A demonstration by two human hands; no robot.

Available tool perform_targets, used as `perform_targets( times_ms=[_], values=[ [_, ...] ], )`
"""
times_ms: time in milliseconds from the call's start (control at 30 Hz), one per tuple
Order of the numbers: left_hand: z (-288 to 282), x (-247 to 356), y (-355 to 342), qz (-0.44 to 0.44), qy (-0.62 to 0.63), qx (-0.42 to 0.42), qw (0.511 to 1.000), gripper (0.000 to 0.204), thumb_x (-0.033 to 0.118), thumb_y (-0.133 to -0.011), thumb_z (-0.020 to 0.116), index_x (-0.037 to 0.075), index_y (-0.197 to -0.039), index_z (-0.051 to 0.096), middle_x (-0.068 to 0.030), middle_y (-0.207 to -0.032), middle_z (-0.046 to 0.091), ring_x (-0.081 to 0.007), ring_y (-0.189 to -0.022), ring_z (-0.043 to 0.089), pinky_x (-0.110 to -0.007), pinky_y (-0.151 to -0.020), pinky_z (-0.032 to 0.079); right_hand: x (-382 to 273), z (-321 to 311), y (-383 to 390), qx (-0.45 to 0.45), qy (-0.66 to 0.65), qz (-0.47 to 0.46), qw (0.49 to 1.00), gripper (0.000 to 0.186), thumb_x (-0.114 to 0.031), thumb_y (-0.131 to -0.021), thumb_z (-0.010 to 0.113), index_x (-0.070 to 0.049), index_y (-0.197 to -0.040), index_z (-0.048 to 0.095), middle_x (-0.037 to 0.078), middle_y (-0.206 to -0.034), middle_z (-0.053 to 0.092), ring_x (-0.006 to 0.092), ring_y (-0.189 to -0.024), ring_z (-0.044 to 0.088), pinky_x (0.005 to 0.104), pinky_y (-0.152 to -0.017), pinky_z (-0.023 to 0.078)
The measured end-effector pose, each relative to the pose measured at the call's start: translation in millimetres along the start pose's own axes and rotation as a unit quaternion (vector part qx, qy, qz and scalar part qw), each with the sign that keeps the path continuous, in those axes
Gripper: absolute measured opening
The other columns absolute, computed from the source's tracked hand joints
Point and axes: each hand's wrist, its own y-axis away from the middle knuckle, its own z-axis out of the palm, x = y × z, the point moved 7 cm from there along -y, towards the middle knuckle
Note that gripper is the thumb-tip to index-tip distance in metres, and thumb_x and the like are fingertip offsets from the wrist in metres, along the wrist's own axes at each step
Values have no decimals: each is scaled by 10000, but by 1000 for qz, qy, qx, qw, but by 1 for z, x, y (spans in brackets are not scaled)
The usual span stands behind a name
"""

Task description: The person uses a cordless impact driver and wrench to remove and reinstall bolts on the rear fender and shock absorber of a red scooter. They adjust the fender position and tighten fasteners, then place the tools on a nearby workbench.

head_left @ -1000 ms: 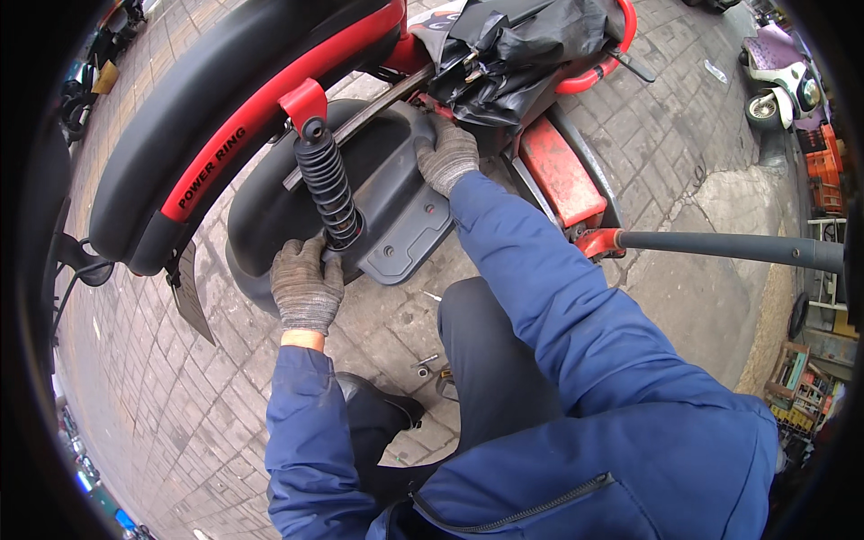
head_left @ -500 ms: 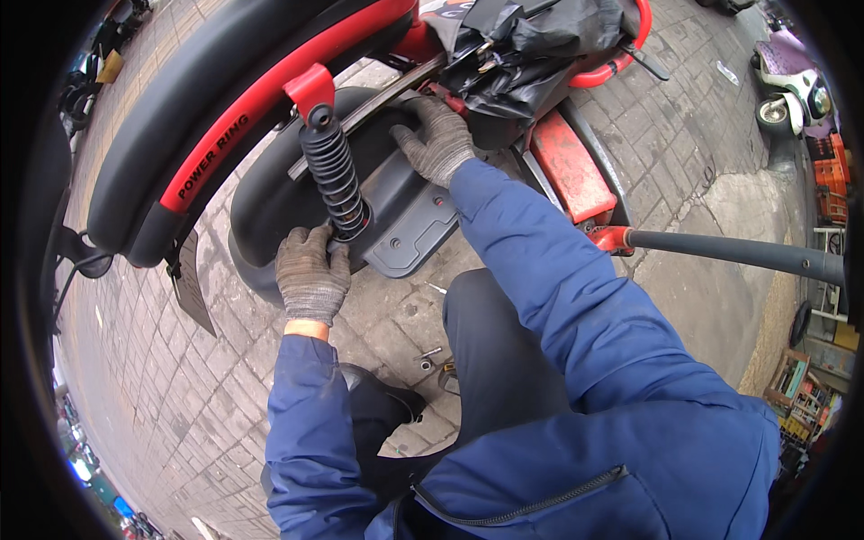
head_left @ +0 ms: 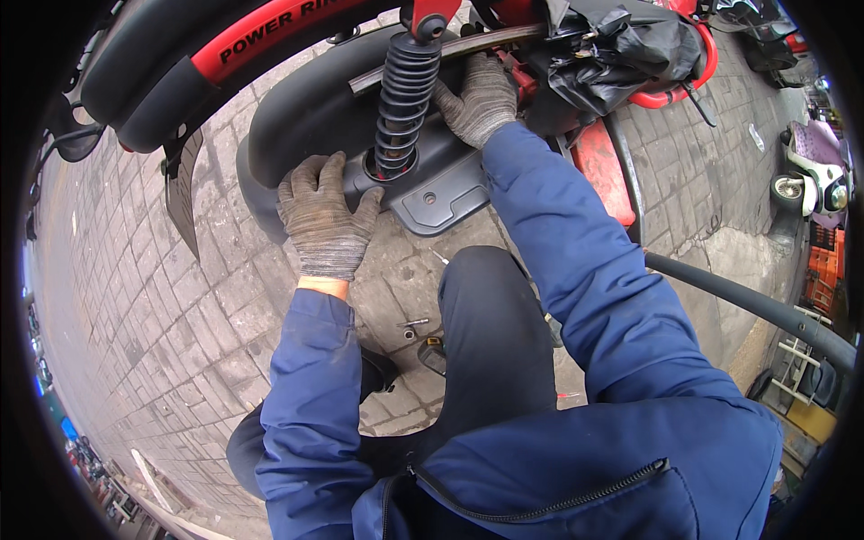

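Observation:
A dark plastic fender (head_left: 270,108) with a flat mounting plate lies beside the red-and-black vehicle body (head_left: 256,27). A coiled shock absorber (head_left: 403,103) stands in the plate's round opening. My left hand (head_left: 326,220), in a grey knit glove, rests on the fender left of the spring, fingers spread and bent. My right hand (head_left: 477,108), gloved alike, touches the fender right of the spring, thumb apart, fingertips beneath a metal rail (head_left: 513,34) and beside a red bracket.
Black sheeting (head_left: 621,63) covers part of the vehicle. A red step (head_left: 601,166) and long dark tube (head_left: 756,306) lie rightward. Small tools (head_left: 430,354) sit on paving beside my knee. A white scooter (head_left: 801,184) and orange crates (head_left: 821,270) stand at the far right.
The view has shifted, so vehicle and fender appear higher and further right. My right hand has slid up toward the rail with its thumb spread; my left hand stays on the fender.

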Motion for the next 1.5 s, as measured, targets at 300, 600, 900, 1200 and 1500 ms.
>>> perform_targets(
  times_ms=[300, 600, 900, 1200, 1500],
  values=[
    [13, -9, 4, 5, 28, 10, 1000, 575, 335, -632, 807, 139, -1146, 640, -87, -1133, 571, -303, -1089, 498, -486, -981, 332, 11, 17, -9, -14, 4, 7, 1000, 944, -647, -770, 608, 36, -1378, 376, 281, -1299, 484, 413, -1211, 467, 475, -1043, 352],
    [-47, 10, -32, 65, 118, 127, 983, 344, 180, -772, 713, 70, -1091, 646, -146, -1057, 615, -338, -1012, 572, -427, -907, 455, 0, 4, -6, -26, 21, 16, 999, 990, -649, -771, 608, 27, -1430, 312, 274, -1384, 420, 396, -1298, 391, 459, -1110, 274],
    [10, 8, -120, 97, 121, -131, 979, 525, 224, -777, 721, 32, -1239, 559, -166, -1201, 589, -307, -1132, 561, -371, -957, 458, 57, -17, -13, -18, -349, 148, 925, 462, -258, -841, 684, -57, -1250, 600, 172, -1169, 652, 294, -1086, 612, 348, -962, 455],
    [14, -14, -127, 45, 174, -123, 976, 363, 251, -890, 617, 22, -1171, 597, -155, -1179, 619, -295, -1111, 585, -370, -973, 421, 42, -29, 42, 233, -108, -5, 967, 288, -159, -815, 629, -29, -1071, 646, 196, -1081, 625, 383, -1049, 571, 445, -934, 457],
    [25, -11, -133, 24, -10, -92, 995, 471, 374, -839, 644, 77, -1202, 596, -165, -1178, 626, -354, -1099, 581, -419, -939, 456, 91, -21, 70, 197, -221, 145, 944, 362, -184, -835, 641, -19, -1154, 591, 237, -1110, 591, 421, -1026, 555, 481, -938, 443]
  ],
)
